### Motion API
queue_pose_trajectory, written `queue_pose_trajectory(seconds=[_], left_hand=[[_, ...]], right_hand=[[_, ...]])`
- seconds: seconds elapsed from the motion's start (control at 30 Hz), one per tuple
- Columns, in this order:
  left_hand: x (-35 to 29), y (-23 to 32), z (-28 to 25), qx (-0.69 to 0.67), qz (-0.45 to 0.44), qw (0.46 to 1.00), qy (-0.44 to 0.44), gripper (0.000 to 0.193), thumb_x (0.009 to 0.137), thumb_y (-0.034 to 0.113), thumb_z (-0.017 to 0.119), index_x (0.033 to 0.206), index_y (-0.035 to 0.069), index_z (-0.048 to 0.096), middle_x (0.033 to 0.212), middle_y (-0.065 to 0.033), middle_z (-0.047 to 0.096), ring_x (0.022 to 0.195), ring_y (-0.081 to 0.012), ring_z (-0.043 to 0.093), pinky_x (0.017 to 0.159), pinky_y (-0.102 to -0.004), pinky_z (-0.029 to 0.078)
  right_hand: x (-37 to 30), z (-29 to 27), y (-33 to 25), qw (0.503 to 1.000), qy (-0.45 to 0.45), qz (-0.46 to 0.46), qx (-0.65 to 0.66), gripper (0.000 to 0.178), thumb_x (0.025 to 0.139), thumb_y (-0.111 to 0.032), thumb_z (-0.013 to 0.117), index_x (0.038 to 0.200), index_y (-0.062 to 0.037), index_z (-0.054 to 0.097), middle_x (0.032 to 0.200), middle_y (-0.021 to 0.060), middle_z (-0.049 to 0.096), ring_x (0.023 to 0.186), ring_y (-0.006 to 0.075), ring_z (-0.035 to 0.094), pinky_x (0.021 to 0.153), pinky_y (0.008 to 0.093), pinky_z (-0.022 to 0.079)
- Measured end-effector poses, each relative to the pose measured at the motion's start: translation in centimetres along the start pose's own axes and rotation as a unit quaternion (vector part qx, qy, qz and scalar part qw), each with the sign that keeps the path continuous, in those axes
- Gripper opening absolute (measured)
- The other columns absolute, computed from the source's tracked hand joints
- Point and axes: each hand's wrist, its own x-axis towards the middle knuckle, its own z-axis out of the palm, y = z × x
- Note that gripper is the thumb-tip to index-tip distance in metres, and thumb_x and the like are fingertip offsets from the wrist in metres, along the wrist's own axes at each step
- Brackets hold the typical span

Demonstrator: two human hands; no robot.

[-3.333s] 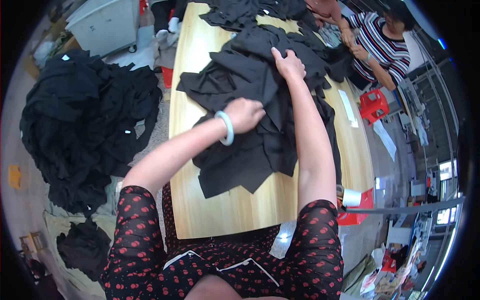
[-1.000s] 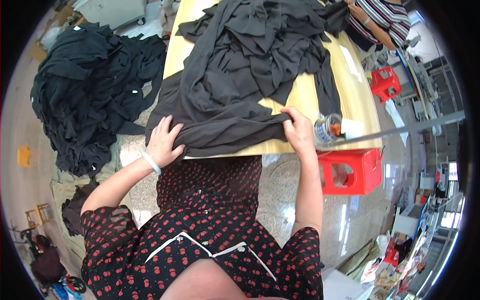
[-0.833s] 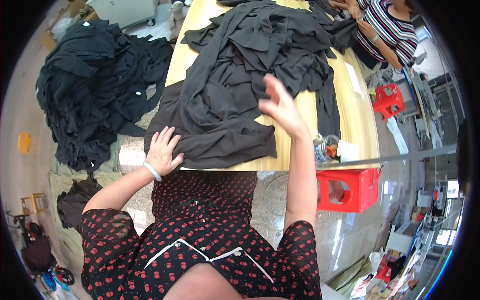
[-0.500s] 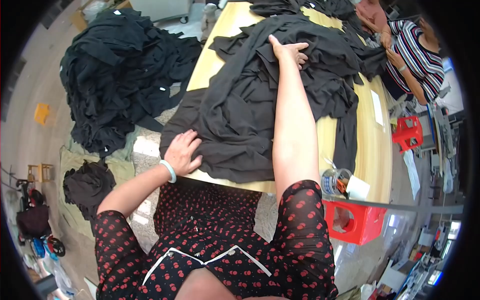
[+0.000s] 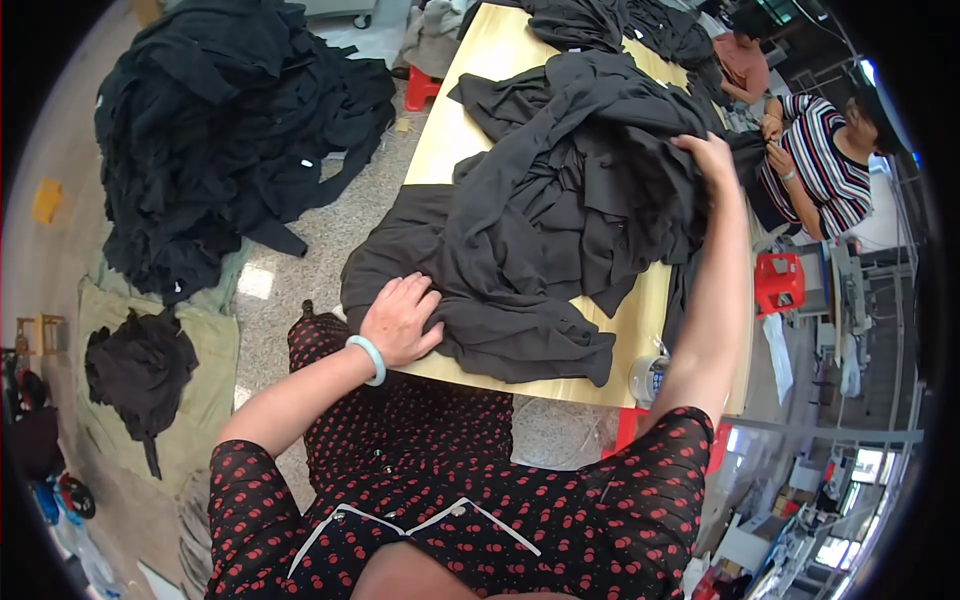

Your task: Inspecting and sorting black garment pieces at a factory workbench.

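A black garment lies spread in folds across the pale wooden table, one sleeve-like part reaching the front edge. On its near left corner rests my left hand, palm down with the fingers laid on the cloth and the thumb apart. My right hand is stretched out to the garment's far right side, its fingers closed over a raised fold of cloth; the thumb is hidden. At the table's right edge, a clear jar is partly covered by my right forearm.
A big heap of black garments and a smaller dark bundle lie on the floor at left. More black clothes cover the table's far end. At right, a person in a striped top handles dark cloth near a red stool.
My right hand has moved to the right and taken hold of the cloth there. A sleeve-like part of the garment now lies along the front edge. My left hand stays on the near left corner.
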Motion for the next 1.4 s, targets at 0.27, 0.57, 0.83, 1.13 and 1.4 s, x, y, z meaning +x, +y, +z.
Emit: queue_pose_trajectory(seconds=[0.27, 0.57, 0.83, 1.13, 1.4], left_hand=[[-0.3, -1.1, 0.2, -0.052, 0.026, 0.998, -0.015, 0.04, 0.071, 0.027, 0.061, 0.1, 0.001, 0.053, 0.108, -0.0182, 0.05, 0.107, -0.0327, 0.046, 0.091, -0.0427, 0.035], [-0.6, -1.4, 0.3, -0.091, 0.057, 0.994, -0.023, 0.064, 0.071, 0.047, 0.061, 0.112, 0.0, 0.048, 0.118, -0.0227, 0.043, 0.11, -0.0362, 0.042, 0.092, -0.0441, 0.033], [0.2, -1.5, -1.1, -0.056, 0.085, 0.986, -0.134, 0.089, 0.059, 0.041, 0.074, 0.13, 0.007, 0.032, 0.134, -0.0243, 0.024, 0.121, -0.0386, 0.03, 0.096, -0.0463, 0.03], [3.7, -1.3, -4.9, -0.254, 0.007, 0.966, -0.041, 0.066, 0.074, 0.035, 0.064, 0.122, -0.001, 0.038, 0.124, -0.0242, 0.039, 0.117, -0.0372, 0.038, 0.098, -0.0397, 0.032], [-0.5, -5.1, -8.9, -0.179, -0.064, 0.982, 0.005, 0.035, 0.084, 0.021, 0.053, 0.112, 0.001, 0.051, 0.114, -0.0185, 0.052, 0.105, -0.0318, 0.051, 0.089, -0.0361, 0.04]], right_hand=[[-10.8, -9.8, 0.2, 0.944, -0.123, 0.134, 0.276, 0.031, 0.071, -0.015, 0.061, 0.099, -0.0005, 0.06, 0.086, 0.0061, 0.063, 0.074, 0.0151, 0.06, 0.069, 0.0273, 0.048], [-12.1, 6.7, 5.0, 0.923, -0.072, 0.295, 0.236, 0.115, 0.062, -0.055, 0.071, 0.135, 0.0071, 0.008, 0.135, 0.021, 0.029, 0.118, 0.0284, 0.041, 0.092, 0.0382, 0.041], [-9.9, 8.0, 6.1, 0.976, -0.101, 0.19, 0.042, 0.073, 0.06, -0.023, 0.075, 0.118, 0.0087, 0.044, 0.111, 0.0172, 0.055, 0.097, 0.0265, 0.057, 0.082, 0.0331, 0.046], [-5.7, -9.0, -10.9, 0.946, -0.164, -0.103, 0.262, 0.022, 0.071, -0.019, 0.062, 0.087, -0.005, 0.061, 0.082, 0.001, 0.061, 0.072, 0.011, 0.056, 0.067, 0.0241, 0.046], [-22.1, -15.8, -16.9, 0.906, -0.15, -0.214, 0.333, 0.04, 0.059, -0.01, 0.068, 0.096, 0.0015, 0.058, 0.091, 0.0105, 0.061, 0.077, 0.0145, 0.059, 0.073, 0.027, 0.046]])
